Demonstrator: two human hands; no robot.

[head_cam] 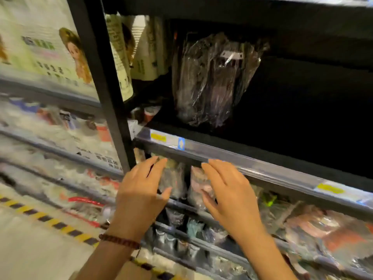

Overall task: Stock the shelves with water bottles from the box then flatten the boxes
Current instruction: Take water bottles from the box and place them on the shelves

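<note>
While both sets of fingers are spread and nearly straight, neither closes on anything: the left hand and the right hand hover side by side, palms down, just in front of the small clear packets that stand under the shelf rail. Whether any fingertip actually touches a packet or the rail cannot be told. A beaded bracelet circles the left wrist.

No water bottle and no box shows anywhere in view, so the task's own goods must lie outside it. By my judgement a full bottle would be fairly heavy, smooth and a little slippery, with walls that give under a squeeze; it is best taken around the body or by the stiffer neck. An emptied box would be light and stiff along its folds, and would collapse from its seams.

Farther up, the far shelf is mostly dark, with a crinkled clear-wrapped bundle at its left and tall pale packs beside a black upright post. Goods left of the post are smeared by motion blur; labels are unreadable. The shelf's depth is lost in shadow, and the near floor stripe is cut off.
</note>
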